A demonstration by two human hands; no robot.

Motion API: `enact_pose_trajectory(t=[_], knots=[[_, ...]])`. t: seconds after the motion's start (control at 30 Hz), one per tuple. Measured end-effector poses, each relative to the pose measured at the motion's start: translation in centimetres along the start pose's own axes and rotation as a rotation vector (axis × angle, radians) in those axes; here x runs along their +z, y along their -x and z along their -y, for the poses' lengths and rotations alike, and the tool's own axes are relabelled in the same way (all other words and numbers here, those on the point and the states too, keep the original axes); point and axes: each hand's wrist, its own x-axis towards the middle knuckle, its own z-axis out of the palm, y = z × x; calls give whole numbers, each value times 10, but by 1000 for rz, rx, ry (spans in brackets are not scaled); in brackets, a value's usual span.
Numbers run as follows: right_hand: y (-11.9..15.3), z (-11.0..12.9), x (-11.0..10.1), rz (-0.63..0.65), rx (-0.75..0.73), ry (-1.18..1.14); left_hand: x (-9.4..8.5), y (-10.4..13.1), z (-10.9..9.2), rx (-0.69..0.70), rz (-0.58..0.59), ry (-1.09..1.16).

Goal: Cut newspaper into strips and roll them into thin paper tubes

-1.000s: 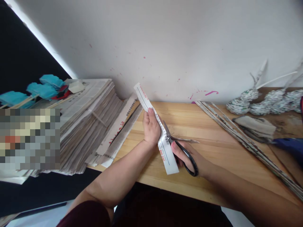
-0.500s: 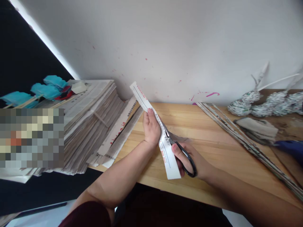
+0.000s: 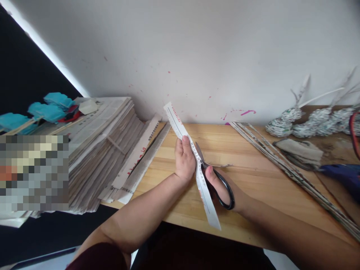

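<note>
L hand (image 3: 185, 159) clamped on a printed paper strip (image 3: 176, 122), thumb pressed on its face; R hand (image 3: 221, 189) wrapped round black-handled scissors (image 3: 226, 182), thumb lying along the loop, most fingers hidden behind; hands a bit apart, R one slightly nearer the wearer, strip running btwn them; its upper end sticks out past L thumb, lower end hangs down toward the wearer, just L of R hand; one scissor blade shows right beside the strip, pointing away up past L fingers; can't tell if blades bite the paper; thin pc of smth juts out just beyond R thumb, unclear what.

Both hands above a wooden table (image 3: 239, 146); L of L hand, two long newspaper strips (image 3: 137, 155) lie w/ a gap btwn; further L, a tall newspaper stack (image 3: 112, 150), w/ blue pcs (image 3: 46, 112) & thin sticks on or near its top; R of R hand, a bundle of thin paper rods (image 3: 270, 157) slants across; beyond it, woven paper pcs (image 3: 284, 123), a greyish folded pc (image 3: 302, 152) & smth dark blue (image 3: 340, 178); past both hands, a pale wall (image 3: 168, 45) w/ pink specks.
</note>
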Motion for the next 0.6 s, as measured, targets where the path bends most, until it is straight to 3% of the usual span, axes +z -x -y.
enact_pose_trajectory(t=[0.27, 0.43, 0.6], knots=[[-2, 6, -1, -57, 199, -114, 0, -6, 0, -33, 4, 125], [-5, 8, -12, 3, 207, -50, -10, -34, -22, -87, 65, 319], [-4, 4, -13, 49, 257, 42, -23, -59, -31, -104, -28, 312]])
